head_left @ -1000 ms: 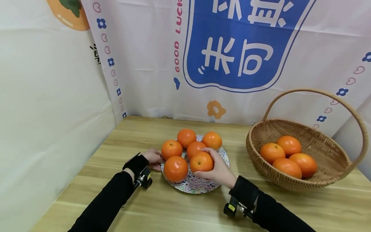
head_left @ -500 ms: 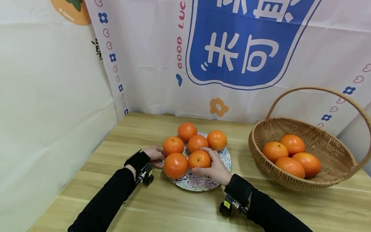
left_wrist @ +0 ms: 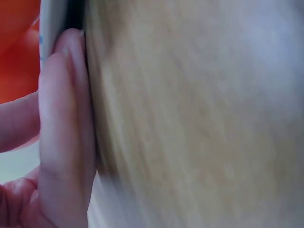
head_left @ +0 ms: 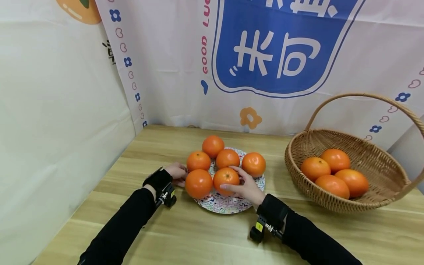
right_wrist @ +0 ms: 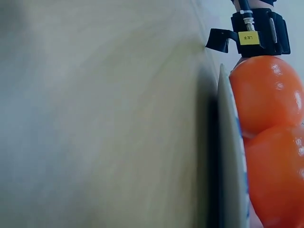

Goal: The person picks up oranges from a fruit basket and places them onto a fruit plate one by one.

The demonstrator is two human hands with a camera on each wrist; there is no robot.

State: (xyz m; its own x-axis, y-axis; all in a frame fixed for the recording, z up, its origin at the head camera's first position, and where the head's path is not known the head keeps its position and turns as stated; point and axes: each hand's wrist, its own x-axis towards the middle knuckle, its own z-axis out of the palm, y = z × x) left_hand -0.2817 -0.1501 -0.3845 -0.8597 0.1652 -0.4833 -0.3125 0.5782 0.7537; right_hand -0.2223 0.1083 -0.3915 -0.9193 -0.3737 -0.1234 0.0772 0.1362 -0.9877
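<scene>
In the head view, my right hand curls its thumb and fingers round an orange at the front of a round patterned plate. Close beside it on the left sits a larger-looking orange. Several more lie behind, among them a back orange, a middle orange and a right-hand orange. My left hand pinches the plate's left rim. The left wrist view has its fingers along the rim. The right wrist view shows two oranges above the plate edge.
A wicker basket with a tall handle stands on the right and holds several oranges. Under everything is a wooden table. A printed cloth hangs behind it, with a pale wall to the left.
The orange in my right hand has moved slightly left and down, against the front-left orange. The right-hand orange has rolled right and nearer. My left hand stays at the rim; the head view has tilted down slightly.
</scene>
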